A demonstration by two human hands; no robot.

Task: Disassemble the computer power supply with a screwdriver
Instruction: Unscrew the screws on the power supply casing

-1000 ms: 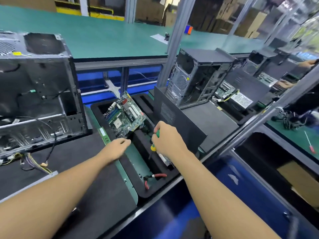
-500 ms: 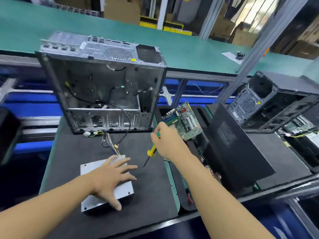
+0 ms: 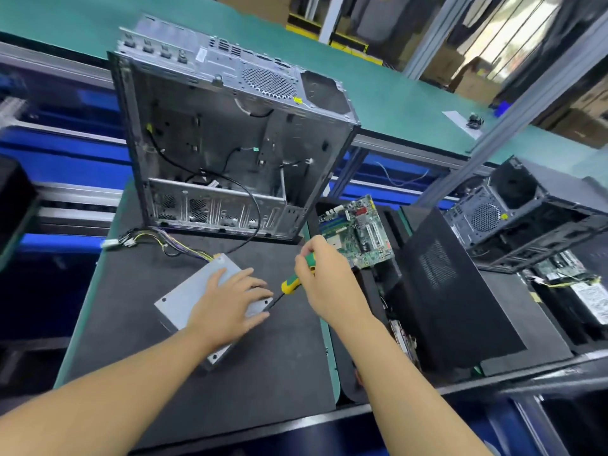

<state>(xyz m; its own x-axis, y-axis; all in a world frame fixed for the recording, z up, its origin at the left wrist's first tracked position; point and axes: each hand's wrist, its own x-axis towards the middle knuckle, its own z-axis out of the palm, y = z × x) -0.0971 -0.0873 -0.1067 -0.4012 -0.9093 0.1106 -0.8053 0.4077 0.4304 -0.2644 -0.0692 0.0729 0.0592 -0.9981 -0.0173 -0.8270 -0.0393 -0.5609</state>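
The grey metal power supply [image 3: 187, 296] lies flat on the black mat [image 3: 138, 327], its bundle of coloured cables [image 3: 158, 240] trailing to the upper left. My left hand [image 3: 230, 306] presses flat on its top with fingers spread. My right hand [image 3: 324, 278] grips a screwdriver [image 3: 291, 284] with a green and yellow handle. The shaft slants down to the left and its tip meets the right corner of the power supply, beside my left fingers.
An empty grey computer case [image 3: 230, 143] stands open behind the power supply. A green motherboard [image 3: 357, 232] leans in a black tray at the right, next to a black side panel [image 3: 447, 291]. Another open case [image 3: 526, 212] stands at the far right.
The view has swung left from the tray to the mat. My left hand has settled on the power supply, and my right hand has brought the screwdriver tip down to its right corner.
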